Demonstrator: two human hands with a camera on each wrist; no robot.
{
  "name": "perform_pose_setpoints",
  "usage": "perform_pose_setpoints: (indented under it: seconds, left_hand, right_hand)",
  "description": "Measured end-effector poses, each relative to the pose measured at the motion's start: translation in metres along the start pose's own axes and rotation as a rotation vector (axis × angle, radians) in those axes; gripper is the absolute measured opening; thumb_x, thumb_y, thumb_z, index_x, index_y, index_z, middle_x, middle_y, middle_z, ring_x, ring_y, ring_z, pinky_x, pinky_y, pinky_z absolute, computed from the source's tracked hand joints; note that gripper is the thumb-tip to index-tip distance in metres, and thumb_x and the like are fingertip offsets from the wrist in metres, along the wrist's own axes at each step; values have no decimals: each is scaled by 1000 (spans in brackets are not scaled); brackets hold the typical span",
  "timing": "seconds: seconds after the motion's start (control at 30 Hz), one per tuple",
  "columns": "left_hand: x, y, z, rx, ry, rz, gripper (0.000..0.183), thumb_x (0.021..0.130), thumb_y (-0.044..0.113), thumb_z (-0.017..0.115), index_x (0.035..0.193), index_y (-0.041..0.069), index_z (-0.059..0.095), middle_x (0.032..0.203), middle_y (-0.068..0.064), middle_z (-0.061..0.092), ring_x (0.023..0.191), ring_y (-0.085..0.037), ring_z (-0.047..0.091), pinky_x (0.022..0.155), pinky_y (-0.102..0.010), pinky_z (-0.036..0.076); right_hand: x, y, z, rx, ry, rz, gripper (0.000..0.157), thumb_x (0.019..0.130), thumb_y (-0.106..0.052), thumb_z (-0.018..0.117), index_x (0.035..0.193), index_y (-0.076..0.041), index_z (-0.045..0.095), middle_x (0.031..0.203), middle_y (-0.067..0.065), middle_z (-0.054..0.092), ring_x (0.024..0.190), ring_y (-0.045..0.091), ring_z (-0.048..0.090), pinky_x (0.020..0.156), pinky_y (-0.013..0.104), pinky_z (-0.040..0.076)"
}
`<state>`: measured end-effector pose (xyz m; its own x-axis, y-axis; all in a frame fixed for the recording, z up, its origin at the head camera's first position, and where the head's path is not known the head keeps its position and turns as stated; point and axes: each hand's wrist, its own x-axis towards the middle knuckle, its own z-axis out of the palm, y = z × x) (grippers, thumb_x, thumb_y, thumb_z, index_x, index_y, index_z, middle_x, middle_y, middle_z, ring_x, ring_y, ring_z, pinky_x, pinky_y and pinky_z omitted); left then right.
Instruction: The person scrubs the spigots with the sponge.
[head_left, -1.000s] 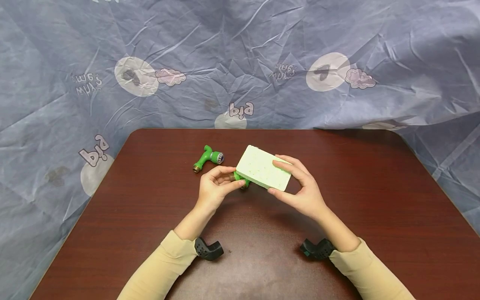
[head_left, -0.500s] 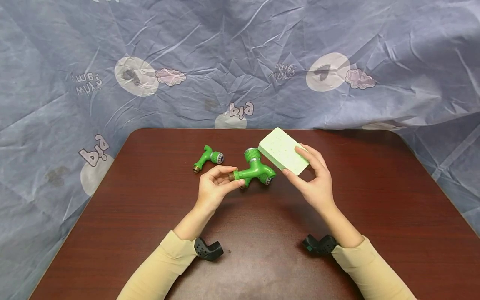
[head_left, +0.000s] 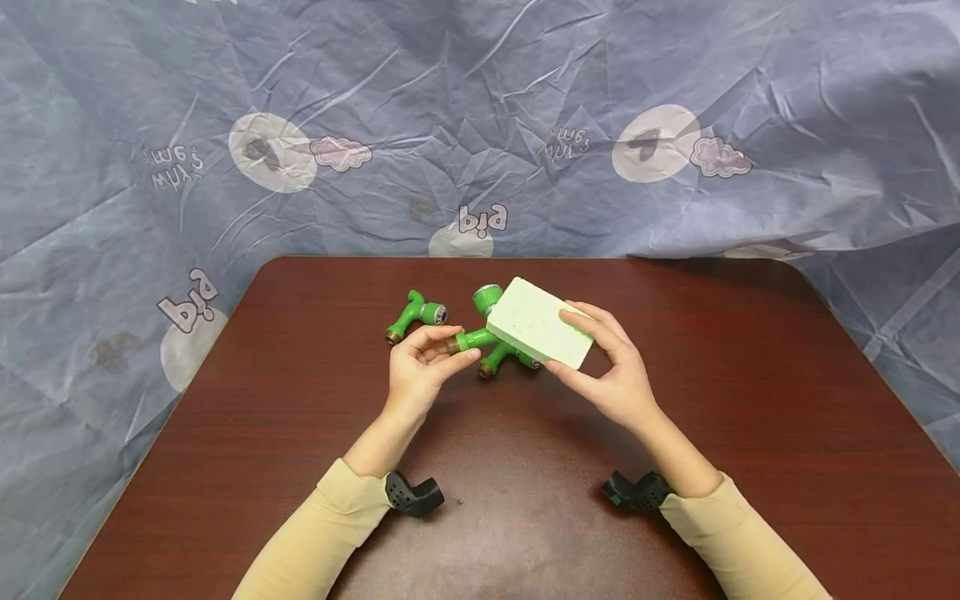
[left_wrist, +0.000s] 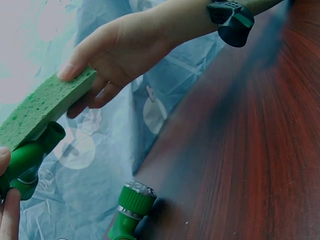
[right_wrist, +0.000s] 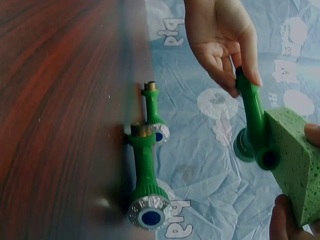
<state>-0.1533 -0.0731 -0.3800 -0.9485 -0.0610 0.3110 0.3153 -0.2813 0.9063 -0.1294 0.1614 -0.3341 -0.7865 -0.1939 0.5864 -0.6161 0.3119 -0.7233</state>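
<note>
Reddish-brown wood grain covers the tabletop (head_left: 750, 375); above it, on the far-edge side of its middle, our right hand (head_left: 618, 379) is spread wide enough to hold the pale green sponge (head_left: 536, 325) between thumb and fingers, while our left hand (head_left: 417, 371) narrows to a pinch on the brass end of the raised tap (head_left: 474, 338); the sponge seems to touch that tap's body; because we grip the tap at one end only, a hard rub could, we judge, twist it from our fingertips; too light a grip might let the sponge snag on the knob; a dropped tap could strike the middle tap (head_left: 493, 360) lying below, less likely the corner tap (head_left: 412, 316) toward the far left corner.
</note>
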Motion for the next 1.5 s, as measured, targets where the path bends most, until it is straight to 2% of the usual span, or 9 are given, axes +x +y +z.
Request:
perform_pose_setpoints:
  seconds: [0.17, 0.3, 0.5, 0.63, 0.77, 0.87, 1.07, 1.33, 1.5]
  left_hand:
    - [-3, -2, 4, -5, -40, -19, 39, 66, -19, 73, 102, -18, 59, 90, -3, 68, 75, -12, 66, 68, -24, 55]
    - [-6, -3, 6, 15, -49, -28, 37, 65, -18, 74, 100, -13, 62, 89, -3, 69, 75, -13, 66, 67, -23, 55]
    - [-7, -2, 7, 6, -57, -16, 38, 65, -18, 74, 101, -17, 60, 90, -4, 69, 75, -11, 65, 68, -22, 55]
    - [-6, 0, 7, 4, -47, 0, 39, 66, -18, 73, 102, -19, 59, 90, -2, 69, 76, -11, 65, 70, -22, 55]
    - [-5, 0, 6, -11, -33, 7, 39, 66, -19, 73, 102, -19, 59, 93, -13, 67, 76, -11, 65, 71, -23, 55]
    - [-4, 0, 5, -26, -28, 17, 39, 66, -18, 73, 103, -19, 59, 95, -18, 65, 76, -11, 65, 72, -23, 55]
    - [-4, 2, 5, -49, -29, 26, 39, 66, -20, 71, 103, -21, 58, 92, -6, 67, 77, -11, 65, 72, -23, 55]
    - [-4, 4, 6, -73, -35, 17, 40, 66, -21, 71, 103, -20, 58, 93, -8, 67, 76, -12, 65, 72, -24, 55]
    - [-5, 3, 5, -69, -56, 6, 42, 67, -20, 71, 105, -23, 55, 91, -4, 68, 77, -12, 65, 71, -23, 55]
  right_hand:
    - [-2, -6, 5, -25, -63, -30, 55, 66, 11, 78, 118, 7, 58, 128, 21, 50, 118, 19, 47, 94, 20, 38]
    - [-2, -7, 7, -27, -65, -51, 55, 66, 11, 78, 117, 8, 58, 128, 22, 50, 119, 25, 47, 97, 21, 36]
    - [-1, -1, 4, -40, -4, -1, 54, 69, 12, 76, 120, 8, 57, 129, 21, 49, 116, 14, 48, 88, 16, 41]
    - [1, 4, 0, -34, 76, 61, 54, 71, 12, 74, 121, 8, 56, 130, 21, 48, 110, 9, 49, 81, 14, 43]
    - [3, 8, -3, -18, 156, 130, 53, 72, 11, 73, 122, 8, 56, 131, 23, 47, 105, 10, 50, 79, 13, 43]
    - [4, 11, -5, -24, 173, 174, 52, 73, 8, 74, 122, 8, 56, 131, 22, 47, 104, 12, 49, 77, 15, 43]
    - [2, 17, -4, -66, 85, 197, 52, 74, 5, 75, 124, 5, 57, 132, 19, 47, 104, 16, 48, 76, 25, 44]
    - [-2, 20, 1, -76, -74, 162, 52, 76, 1, 75, 124, 2, 57, 131, 17, 48, 111, 24, 50, 81, 18, 43]
    - [-3, 19, 5, -53, -108, 157, 52, 76, 1, 75, 124, 2, 57, 130, 17, 49, 111, 17, 50, 83, 16, 43]
